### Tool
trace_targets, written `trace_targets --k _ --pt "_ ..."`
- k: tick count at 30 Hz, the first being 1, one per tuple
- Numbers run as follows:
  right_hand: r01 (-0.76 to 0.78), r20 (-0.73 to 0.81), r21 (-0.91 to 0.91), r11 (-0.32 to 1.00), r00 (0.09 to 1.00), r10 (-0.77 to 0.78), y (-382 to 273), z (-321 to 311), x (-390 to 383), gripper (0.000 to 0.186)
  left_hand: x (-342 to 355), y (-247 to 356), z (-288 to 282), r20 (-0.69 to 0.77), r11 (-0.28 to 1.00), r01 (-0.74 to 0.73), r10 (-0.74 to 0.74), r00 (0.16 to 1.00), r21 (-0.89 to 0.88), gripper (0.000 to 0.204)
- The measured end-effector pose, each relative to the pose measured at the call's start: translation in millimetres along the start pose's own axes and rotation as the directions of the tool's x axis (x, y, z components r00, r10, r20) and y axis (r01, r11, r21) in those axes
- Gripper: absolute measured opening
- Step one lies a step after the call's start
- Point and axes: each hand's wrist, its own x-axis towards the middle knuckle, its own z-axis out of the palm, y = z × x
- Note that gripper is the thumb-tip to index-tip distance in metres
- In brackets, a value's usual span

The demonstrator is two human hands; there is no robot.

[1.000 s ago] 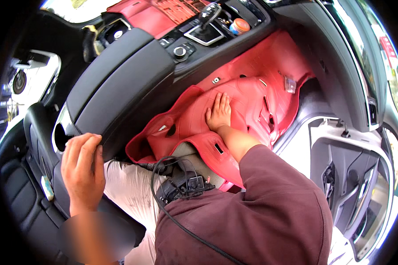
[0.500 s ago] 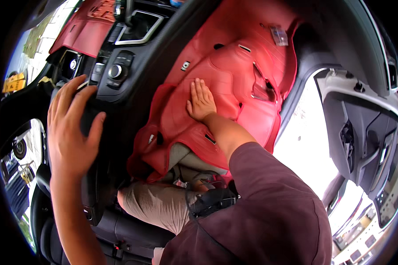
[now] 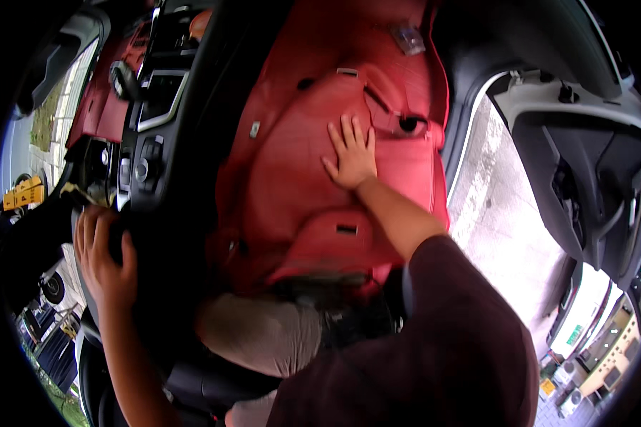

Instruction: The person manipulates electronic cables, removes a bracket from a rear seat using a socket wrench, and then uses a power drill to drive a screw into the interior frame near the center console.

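Note:
A red moulded car floor mat [image 3: 285, 171], leather-like with cut-out slots, covers the footwell and is rumpled at its near end. My right hand [image 3: 354, 156] lies flat on the middle of it, fingers spread, holding nothing. My left hand [image 3: 108, 260] rests at the dark centre console's left side, thumb apart from the fingers; the fingertips are partly lost in shadow. A small clear plastic packet [image 3: 407, 38] sits on the mat's far end. Below the mat's near edge shows my bent leg in beige trousers, blurred.
The console carries a round control knob [image 3: 144, 169] and a gear lever [image 3: 123, 80]. To the right, a dark-lined car door [image 3: 577, 178] stands open over pale pavement [image 3: 477, 206]. Another red mat [image 3: 96, 117] shows beyond the console at the far left.
My right hand has shifted right and slightly down across the mat. The mat's near part looks flatter and further spread. My left hand has moved down along the console; the whole view has turned.

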Motion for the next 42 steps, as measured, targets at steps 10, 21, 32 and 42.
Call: trace_targets --k 10,21,32,42 --pt "0.058 -0.021 0.153 0.987 0.998 -0.055 17.7 21.0 -1.1 0.090 12.6 22.2 -7.3 0.103 0.993 -0.060 0.070 0.992 -0.100 0.016" --pt "0.014 0.071 0.120 0.993 0.997 -0.023 10.9 22.9 1.9 0.091 114.2 141.4 42.8 0.327 0.932 -0.188 0.290 0.899 -0.311 0.033" --pt "0.062 -0.011 0.101 0.993 0.998 -0.062 11.2 22.2 1.1 0.087 61.4 28.4 4.8 0.230 0.999 -0.040 0.033 0.973 0.024 0.048" --pt "-0.199 -0.438 -0.260 0.945 0.896 0.068 191.9 -62.5 269.9 0.067 56.0 28.4 12.2 0.218 0.998 0.043 -0.052 0.975 0.045 0.042"
